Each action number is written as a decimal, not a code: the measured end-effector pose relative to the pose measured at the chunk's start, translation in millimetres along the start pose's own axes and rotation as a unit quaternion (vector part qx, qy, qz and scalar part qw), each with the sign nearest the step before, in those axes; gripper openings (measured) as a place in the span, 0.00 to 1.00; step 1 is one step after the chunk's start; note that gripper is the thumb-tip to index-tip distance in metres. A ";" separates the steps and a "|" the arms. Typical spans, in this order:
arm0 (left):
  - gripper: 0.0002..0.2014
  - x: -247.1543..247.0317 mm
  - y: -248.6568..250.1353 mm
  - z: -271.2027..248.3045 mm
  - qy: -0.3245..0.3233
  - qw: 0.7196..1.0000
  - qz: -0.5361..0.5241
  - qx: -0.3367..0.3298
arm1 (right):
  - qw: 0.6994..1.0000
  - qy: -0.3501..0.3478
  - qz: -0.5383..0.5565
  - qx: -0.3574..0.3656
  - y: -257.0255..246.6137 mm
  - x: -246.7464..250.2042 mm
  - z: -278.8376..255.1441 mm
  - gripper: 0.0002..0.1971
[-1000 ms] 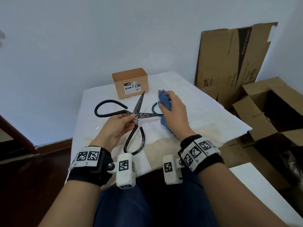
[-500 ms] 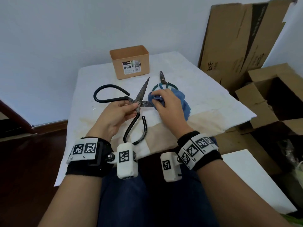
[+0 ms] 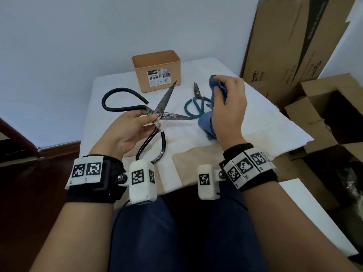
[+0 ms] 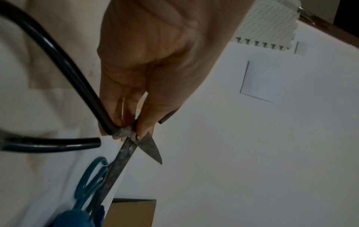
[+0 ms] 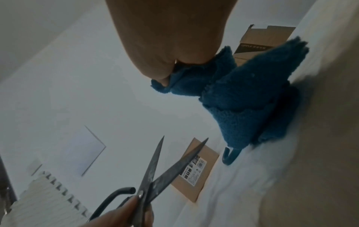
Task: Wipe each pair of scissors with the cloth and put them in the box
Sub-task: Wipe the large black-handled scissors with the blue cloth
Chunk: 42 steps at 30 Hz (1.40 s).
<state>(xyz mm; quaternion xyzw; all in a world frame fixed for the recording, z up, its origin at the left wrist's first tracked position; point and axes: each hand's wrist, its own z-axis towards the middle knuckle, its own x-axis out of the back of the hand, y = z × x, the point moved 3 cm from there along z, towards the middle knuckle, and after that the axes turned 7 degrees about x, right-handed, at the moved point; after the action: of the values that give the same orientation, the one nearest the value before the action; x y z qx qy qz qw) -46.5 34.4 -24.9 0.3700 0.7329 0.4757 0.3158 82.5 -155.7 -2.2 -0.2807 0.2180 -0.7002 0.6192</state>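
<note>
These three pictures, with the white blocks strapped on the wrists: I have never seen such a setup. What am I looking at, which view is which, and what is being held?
No machine here: a person wears a camera on the head and one on each wrist. The wide picture is the head view; the two darker ones look along each hand. The left hand pinches the big black-handled scissors at the pivot, blades spread open. The right hand grips a blue cloth, lifted off the blades. On the white-covered table lie smaller teal-handled scissors and, at the back, stands the orange box. Cardboard boxes stand to the right.
</note>
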 end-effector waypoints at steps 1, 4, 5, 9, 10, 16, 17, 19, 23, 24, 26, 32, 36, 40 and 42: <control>0.04 -0.3 1.7 0.1 -0.001 1.000 0.020 0.003 | 1.000 0.003 0.005 0.007 -0.7 -1.0 1.7 0.11; 0.06 -4.4 3.5 1.6 -0.014 0.999 0.043 0.012 | 0.999 -0.034 0.027 0.025 -4.8 -11.4 -2.5 0.10; 0.06 -6.5 2.8 2.2 -0.021 0.999 0.047 0.014 | 0.998 -0.055 0.030 0.031 -5.7 -16.1 -7.1 0.10; 0.08 -14.0 -2.1 4.1 -0.029 0.998 0.047 0.021 | 0.990 -0.131 0.028 0.036 -5.8 -30.9 -23.6 0.09; 0.08 -15.9 -2.9 4.0 -0.028 0.998 0.046 0.021 | 0.986 -0.160 0.029 0.031 -5.2 -33.4 -25.3 0.09; 0.10 -19.2 -6.8 3.5 -0.011 0.996 0.084 0.010 | 0.949 -0.313 0.012 -0.021 -8.6 -34.9 -24.4 0.10; 0.10 -19.0 -7.4 3.9 -0.009 0.996 0.084 0.011 | 0.949 -0.314 0.014 -0.040 -9.2 -32.8 -22.3 0.10; 0.09 -20.0 -7.7 3.7 -0.009 0.997 0.078 0.012 | 0.950 -0.302 0.026 -0.067 -9.9 -30.3 -19.0 0.10; 0.07 -24.0 -3.4 0.9 -0.011 0.998 0.069 0.003 | 0.945 -0.317 0.029 -0.072 -16.3 -33.2 -20.3 0.09; 0.06 -24.6 -2.3 0.6 -0.010 0.997 0.072 0.001 | 0.942 -0.325 0.026 -0.074 -16.5 -34.1 -21.5 0.09; 0.05 -25.0 -1.1 0.4 -0.006 0.997 0.076 -0.001 | 0.939 -0.332 0.029 -0.083 -17.2 -34.7 -23.1 0.09; 0.07 -28.4 -2.6 -3.6 -0.032 0.998 0.050 -0.011 | 0.946 -0.311 0.019 -0.087 -21.2 -35.7 -27.7 0.07; 0.02 -30.1 -1.5 -8.5 -0.043 0.998 0.037 -0.023 | 0.954 -0.282 0.038 -0.093 -21.2 -35.0 -29.0 0.07; 0.04 -32.4 1.3 -11.2 -0.048 0.998 0.022 -0.035 | 0.963 -0.238 0.067 -0.104 -23.5 -32.5 -29.9 0.07; 0.04 -32.6 1.8 -11.7 -0.053 0.998 0.019 -0.038 | 0.965 -0.227 0.075 -0.109 -25.0 -30.6 -29.9 0.08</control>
<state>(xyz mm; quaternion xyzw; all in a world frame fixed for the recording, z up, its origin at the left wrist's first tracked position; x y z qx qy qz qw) -38.5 2.1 -15.5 0.3965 0.6892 0.4892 0.3585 46.4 -123.3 -11.9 -0.4811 0.1674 -0.5413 0.6690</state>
